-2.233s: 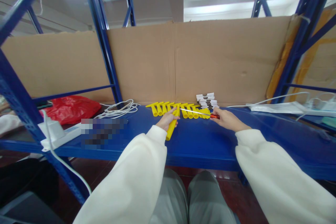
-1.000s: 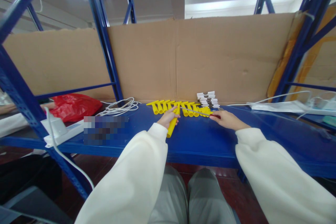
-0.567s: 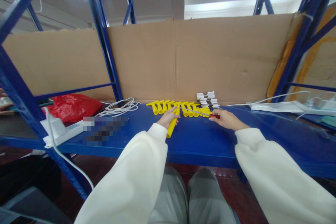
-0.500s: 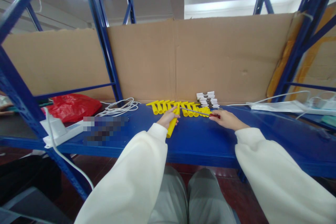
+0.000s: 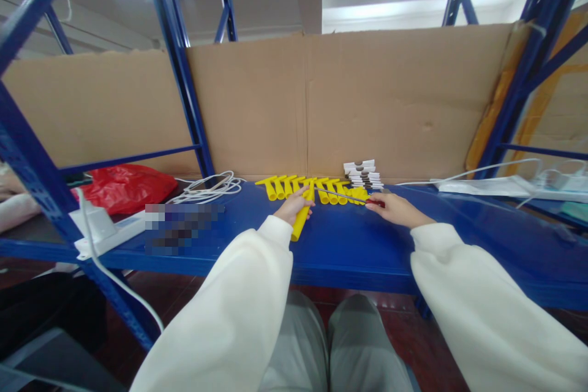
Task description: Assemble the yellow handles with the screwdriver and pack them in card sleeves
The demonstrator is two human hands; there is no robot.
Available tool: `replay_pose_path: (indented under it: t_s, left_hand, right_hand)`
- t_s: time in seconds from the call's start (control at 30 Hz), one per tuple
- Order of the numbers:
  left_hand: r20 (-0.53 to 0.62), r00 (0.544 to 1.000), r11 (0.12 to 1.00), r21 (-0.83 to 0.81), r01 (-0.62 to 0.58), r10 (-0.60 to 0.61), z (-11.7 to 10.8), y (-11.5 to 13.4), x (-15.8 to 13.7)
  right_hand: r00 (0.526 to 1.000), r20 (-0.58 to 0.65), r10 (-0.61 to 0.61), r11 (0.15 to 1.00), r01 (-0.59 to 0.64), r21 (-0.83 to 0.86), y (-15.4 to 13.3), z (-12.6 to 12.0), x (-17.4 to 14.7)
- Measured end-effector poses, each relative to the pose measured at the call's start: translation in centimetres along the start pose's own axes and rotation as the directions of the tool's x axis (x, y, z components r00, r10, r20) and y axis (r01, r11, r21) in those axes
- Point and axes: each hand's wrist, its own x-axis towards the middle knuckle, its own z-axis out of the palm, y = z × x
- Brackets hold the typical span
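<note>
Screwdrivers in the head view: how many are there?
1 visible: the red-handled screwdriver in the right hand, pointing toward the yellow piece in the left hand. The pixelated patch at left may hide others.

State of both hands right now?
Left hand: closed, holding a yellow tube.
Right hand: closed, holding a red-handled screwdriver.
</note>
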Motion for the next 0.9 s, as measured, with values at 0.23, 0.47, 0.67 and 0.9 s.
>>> replay_pose_path:
  t_s: [0.23,0.47,0.67,0.9]
  left_hand:
    - [-0.006,1.000,1.000,0.011,0.001,0.000,0.05,0.08,-0.11]
    - [0.009,1.000,1.000,0.025,0.009,-0.009,0.00,0.15,0.02]
    - [0.017,1.000,0.999,0.022,0.025,-0.026,-0.03,0.24,0.28]
    - [0.003,1.000,0.999,0.045,0.031,-0.031,0.12,0.55,-0.12]
  right_hand:
    - [0.995,-0.095,-0.016,0.999,0.020,0.042,0.76,0.76,0.26]
    - [0.996,-0.081,-0.021,1.000,0.020,-0.010,0.62,0.27,-0.04]
    - [0.998,-0.068,-0.005,1.000,0.006,0.020,0.68,0.65,0.16]
    - [0.995,-0.103,0.012,0.999,-0.015,-0.030,0.43,0.39,0.01]
